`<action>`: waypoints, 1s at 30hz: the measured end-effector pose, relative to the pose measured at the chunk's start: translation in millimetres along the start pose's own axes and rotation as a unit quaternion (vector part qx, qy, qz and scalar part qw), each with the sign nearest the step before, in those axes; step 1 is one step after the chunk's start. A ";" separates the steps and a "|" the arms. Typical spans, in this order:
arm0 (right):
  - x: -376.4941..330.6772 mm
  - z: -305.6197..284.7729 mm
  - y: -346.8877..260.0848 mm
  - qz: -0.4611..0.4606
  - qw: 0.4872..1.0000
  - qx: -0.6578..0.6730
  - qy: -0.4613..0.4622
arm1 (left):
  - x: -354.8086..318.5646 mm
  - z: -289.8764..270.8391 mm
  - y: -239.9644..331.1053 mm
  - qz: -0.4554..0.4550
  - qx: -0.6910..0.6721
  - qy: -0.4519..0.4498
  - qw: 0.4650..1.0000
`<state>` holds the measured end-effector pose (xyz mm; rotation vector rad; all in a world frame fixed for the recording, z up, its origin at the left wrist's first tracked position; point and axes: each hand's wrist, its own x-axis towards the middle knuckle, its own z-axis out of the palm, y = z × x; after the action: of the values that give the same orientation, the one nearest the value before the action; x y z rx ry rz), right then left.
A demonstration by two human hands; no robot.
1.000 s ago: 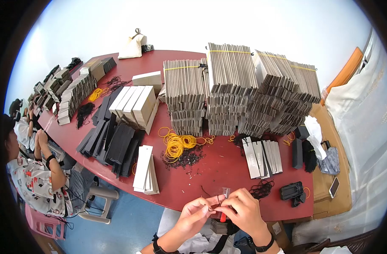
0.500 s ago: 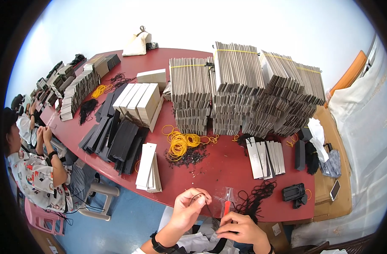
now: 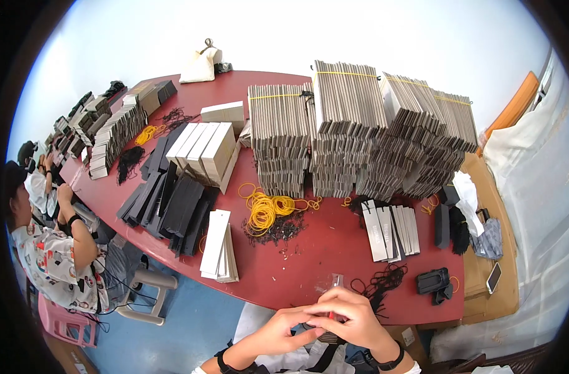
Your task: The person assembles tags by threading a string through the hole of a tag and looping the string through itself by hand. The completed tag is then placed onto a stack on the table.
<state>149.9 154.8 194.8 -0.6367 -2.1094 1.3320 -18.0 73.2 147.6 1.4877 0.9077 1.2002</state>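
My left hand (image 3: 285, 333) and my right hand (image 3: 351, 316) meet at the near edge of the red table, fingertips together. Both are closed in a pinch, and the fingers hide what lies between them. A small red thing (image 3: 331, 316) shows through the gap by my right fingers; its kind cannot be told. Just beyond my right hand lies a clear plastic piece (image 3: 338, 280), partly covered by it. Beside that hand, to the right, is a tangle of black cords (image 3: 384, 283).
Tall stacks of grey-edged boards (image 3: 346, 100) stand at the back. Yellow bands (image 3: 265, 212), white cards (image 3: 217, 246), black strips (image 3: 181, 206) and upright tags (image 3: 390, 234) lie nearer. A black case (image 3: 431, 282) and phone (image 3: 494, 278) are at right. A co-worker (image 3: 60, 249) sits left.
My hands were apart, the left one raised with a dark cord in its fingers. They have come together, and my right hand has moved up over the red thing. The cord is now hidden.
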 end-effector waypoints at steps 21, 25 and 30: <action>-20.1 20.3 31.9 0.064 0.974 0.199 0.086 | 0.5 0.2 3.1 -0.032 0.066 0.112 0.991; -24.4 19.0 28.7 0.114 0.946 0.293 0.076 | -1.5 9.4 -3.4 -0.038 -0.034 0.122 0.991; -31.5 16.0 26.3 0.149 0.928 0.339 0.050 | 0.6 8.4 1.2 0.001 0.031 0.092 0.995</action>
<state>164.6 134.3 158.7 -0.7088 -1.3551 2.0043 -9.8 71.5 148.7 1.4442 1.0761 1.3372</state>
